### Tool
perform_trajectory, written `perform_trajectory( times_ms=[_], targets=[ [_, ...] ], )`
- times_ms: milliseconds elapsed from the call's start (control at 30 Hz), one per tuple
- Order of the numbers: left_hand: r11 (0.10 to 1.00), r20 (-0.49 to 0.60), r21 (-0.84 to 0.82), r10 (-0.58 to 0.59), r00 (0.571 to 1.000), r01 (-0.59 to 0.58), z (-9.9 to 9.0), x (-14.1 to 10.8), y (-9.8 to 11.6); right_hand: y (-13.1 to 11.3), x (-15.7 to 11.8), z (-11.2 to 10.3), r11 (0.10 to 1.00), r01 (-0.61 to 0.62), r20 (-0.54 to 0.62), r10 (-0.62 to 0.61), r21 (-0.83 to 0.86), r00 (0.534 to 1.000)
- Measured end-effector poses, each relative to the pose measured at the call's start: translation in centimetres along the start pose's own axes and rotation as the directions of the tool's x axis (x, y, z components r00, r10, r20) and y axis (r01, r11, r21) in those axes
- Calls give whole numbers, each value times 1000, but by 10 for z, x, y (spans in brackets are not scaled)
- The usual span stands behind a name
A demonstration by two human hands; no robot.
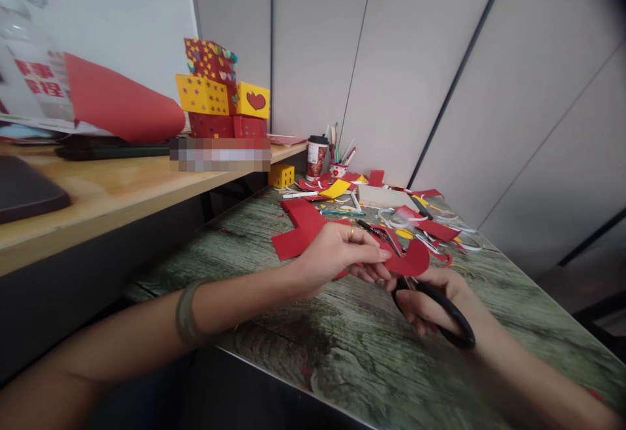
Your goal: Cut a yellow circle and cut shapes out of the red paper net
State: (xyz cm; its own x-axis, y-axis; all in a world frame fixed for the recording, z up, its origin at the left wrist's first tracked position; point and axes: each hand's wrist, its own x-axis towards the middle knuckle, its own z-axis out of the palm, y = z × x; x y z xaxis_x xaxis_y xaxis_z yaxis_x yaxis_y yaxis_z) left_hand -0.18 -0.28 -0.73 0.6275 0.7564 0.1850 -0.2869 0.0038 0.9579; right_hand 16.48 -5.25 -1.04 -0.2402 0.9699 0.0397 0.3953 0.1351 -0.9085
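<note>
My left hand (342, 255) pinches a piece of red paper (413, 259) with a rounded edge, between thumb and fingers. Close on its right, my right hand (437, 303) is closed around the black handles of a pair of scissors (454, 319). The scissor blades point up and left at the red paper and are partly hidden by it. Beyond my left hand, a larger red paper piece (296, 237) with straight-cut edges lies on the dark green wood-grain table (352, 358).
Paper scraps, a yellow strip (335, 188) and white offcuts litter the table's far part. A lidded paper cup (317, 158) stands beside a pen holder (338, 170) at the back. On the left, a wooden shelf (112, 201) carries stacked red and yellow boxes (203, 94) and red paper (122, 100).
</note>
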Motion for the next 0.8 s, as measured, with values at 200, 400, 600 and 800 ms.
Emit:
perform_trajectory(
  times_ms=[200,400,600,800],
  targets=[
    [1000,-65,-16,4,998,-5,0,1,1,0,-3,-4,999,35,3,-35,16,999],
    [1000,-87,-28,-11,996,9,0,1,0,-2,-2,-3,1000,14,-1,-14,10,1000],
    [997,-114,-80,0,993,-9,1,0,-1,-4,-2,-2,1000,-3,-33,3,-17,999],
    [991,-141,-116,48,989,-65,2,1,-2,-7,-2,-1,999,-27,-51,25,-29,998]
  ],
)
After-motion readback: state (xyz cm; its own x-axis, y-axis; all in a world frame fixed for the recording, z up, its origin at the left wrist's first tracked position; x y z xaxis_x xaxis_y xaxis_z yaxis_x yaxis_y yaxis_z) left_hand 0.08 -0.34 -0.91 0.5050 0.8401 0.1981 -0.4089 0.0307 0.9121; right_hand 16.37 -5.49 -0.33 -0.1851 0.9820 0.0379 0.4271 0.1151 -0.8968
